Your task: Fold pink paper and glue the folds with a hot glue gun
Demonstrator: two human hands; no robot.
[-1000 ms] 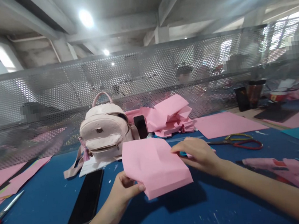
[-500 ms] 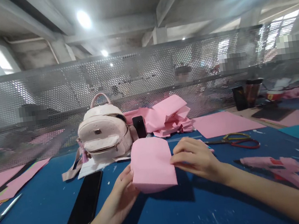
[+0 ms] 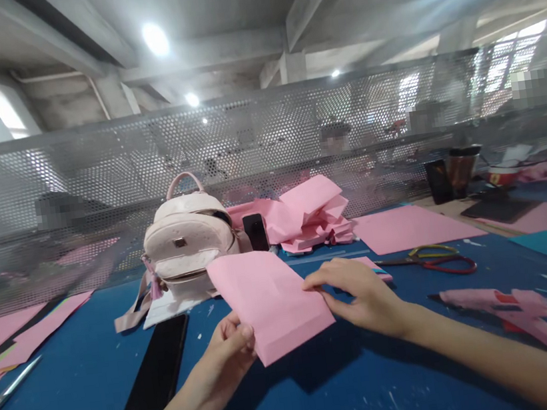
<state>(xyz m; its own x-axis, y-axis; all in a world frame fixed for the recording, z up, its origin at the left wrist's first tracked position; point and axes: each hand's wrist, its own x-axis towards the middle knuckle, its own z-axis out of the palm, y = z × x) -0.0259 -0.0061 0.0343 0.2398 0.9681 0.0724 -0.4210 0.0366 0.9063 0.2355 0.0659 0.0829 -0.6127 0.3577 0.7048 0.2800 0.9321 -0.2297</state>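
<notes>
A folded pink paper piece (image 3: 277, 305), shaped like a flat bag with a creased lower edge, is held above the blue table (image 3: 330, 406). My left hand (image 3: 229, 345) pinches its left edge, thumb on top and fingers curled underneath. On the right edge, my right hand (image 3: 358, 294) grips the paper between thumb and fingers. The paper tilts, its lower right corner toward my right hand. Behind my right hand lies a small pink stack (image 3: 375, 267) with a blue strip. A black phone (image 3: 154, 372) lies left of my left hand.
Behind the paper stand a pale backpack (image 3: 190, 243) and crumpled pink paper (image 3: 312, 210). To the right lie scissors (image 3: 426, 260), a pink glue gun (image 3: 508, 302) and a pink sheet (image 3: 412, 226). Red-handled scissors (image 3: 6, 398) lie far left. A perforated metal screen (image 3: 264, 132) crosses the back.
The pink paper piece has gone from bulging and boxy to flatter and has turned, its top leaning left. Both hands still hold it, the right slightly shifted along its edge.
</notes>
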